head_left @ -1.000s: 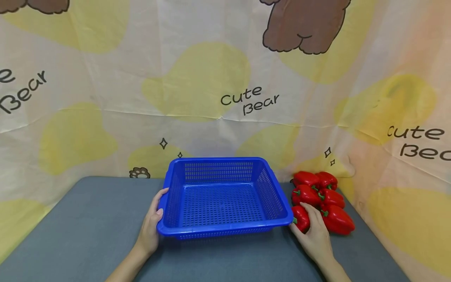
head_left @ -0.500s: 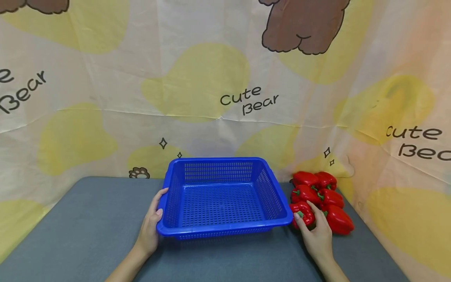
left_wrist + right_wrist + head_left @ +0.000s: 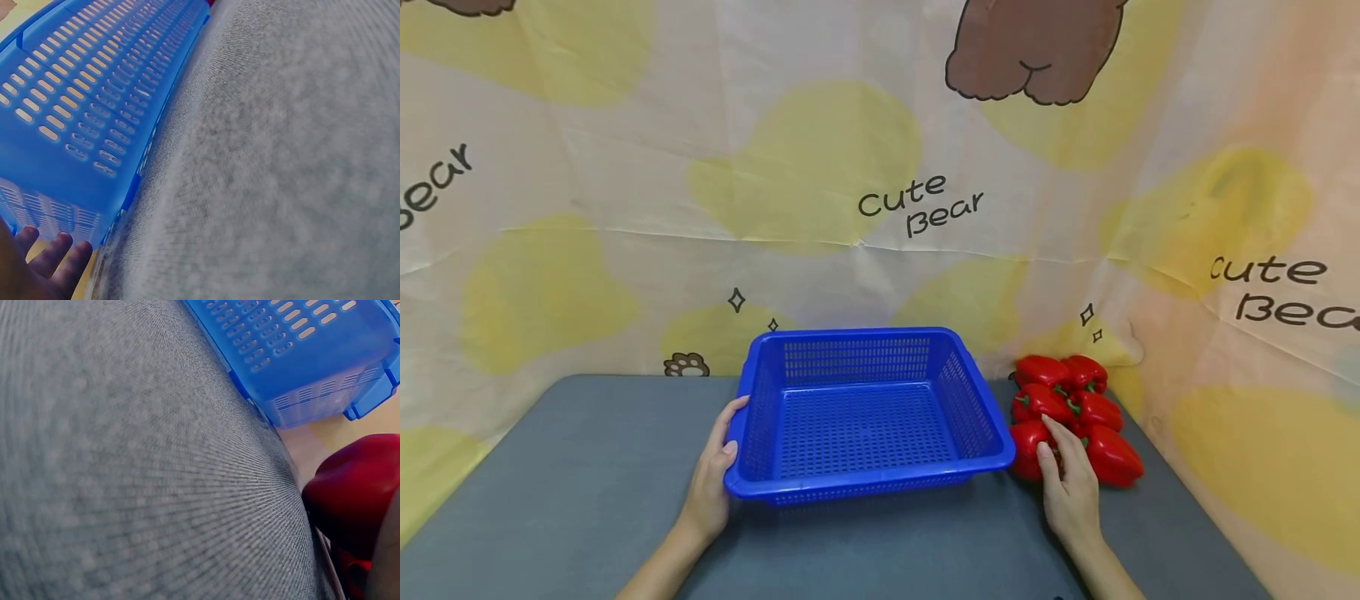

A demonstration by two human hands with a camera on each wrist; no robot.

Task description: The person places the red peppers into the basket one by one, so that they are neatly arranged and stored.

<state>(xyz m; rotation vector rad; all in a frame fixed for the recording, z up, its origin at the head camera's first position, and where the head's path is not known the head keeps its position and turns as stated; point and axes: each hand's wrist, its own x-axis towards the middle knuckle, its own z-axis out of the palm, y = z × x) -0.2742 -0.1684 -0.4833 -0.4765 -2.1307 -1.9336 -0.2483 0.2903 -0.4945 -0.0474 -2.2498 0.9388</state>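
A blue plastic basket (image 3: 868,480) with slotted walls stands on the grey table. My left hand (image 3: 706,487) grips its left side, thumb at the rim; in the left wrist view the fingertips (image 3: 76,253) lie against the outer wall. Beside the basket's front right corner lies a red bell pepper (image 3: 1026,450). My right hand (image 3: 1073,487) holds this pepper from the right, thumb and fingers about its stem end, which they partly hide. The right wrist view has the pepper (image 3: 353,487) at the right edge, just past the basket's corner.
Several more red bell peppers (image 3: 1112,457) sit in a cluster at the right, behind and beside my right hand. A printed cloth (image 3: 805,167) hangs behind the table (image 3: 587,483) and along its right side.
The held pepper has turned under my right hand: its stem end went from facing left, to facing front, to the right. The head view has shifted slightly. The left hand keeps its grip.
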